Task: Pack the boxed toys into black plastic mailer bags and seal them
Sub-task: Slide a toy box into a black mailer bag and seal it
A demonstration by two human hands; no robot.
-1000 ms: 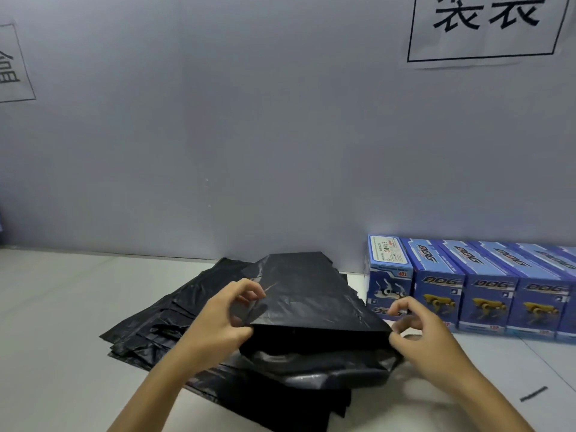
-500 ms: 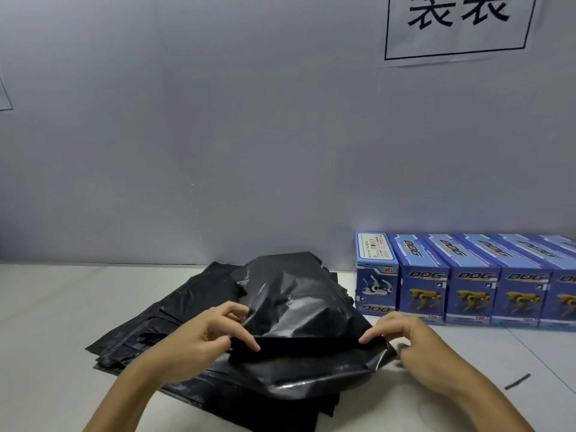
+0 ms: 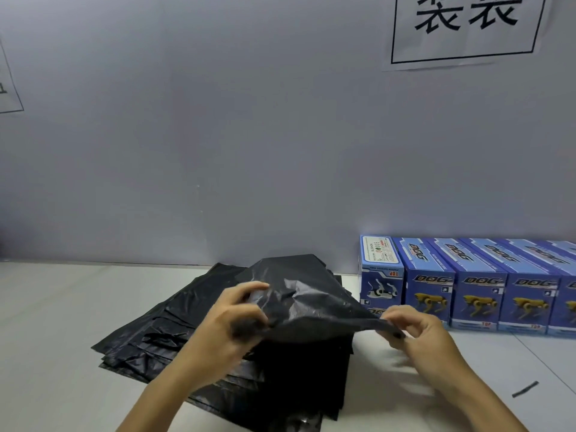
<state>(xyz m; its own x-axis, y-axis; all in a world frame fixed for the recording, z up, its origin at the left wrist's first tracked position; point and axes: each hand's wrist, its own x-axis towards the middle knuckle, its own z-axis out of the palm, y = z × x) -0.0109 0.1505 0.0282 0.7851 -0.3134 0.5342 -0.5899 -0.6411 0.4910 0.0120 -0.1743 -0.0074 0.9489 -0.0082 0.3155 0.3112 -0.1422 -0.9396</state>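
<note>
A filled black mailer bag [image 3: 307, 294] bulges on top of a stack of flat black mailer bags [image 3: 162, 332] in the middle of the table. My left hand [image 3: 230, 319] pinches the bag's near left edge. My right hand [image 3: 414, 332] pinches its near right corner, holding the flap edge lifted and stretched between both hands. What is inside the bag is hidden. A row of several blue boxed dog toys [image 3: 480, 285] stands against the wall to the right.
The white table [image 3: 62, 322] runs to a grey wall with paper signs [image 3: 464, 26]. A small black strip [image 3: 525, 389] lies on the table at the right, near my right forearm.
Both hands have lifted the bag's near flap edge off the stack and pulled it taut; half a second ago it lay folded lower down. The view has shifted slightly.
</note>
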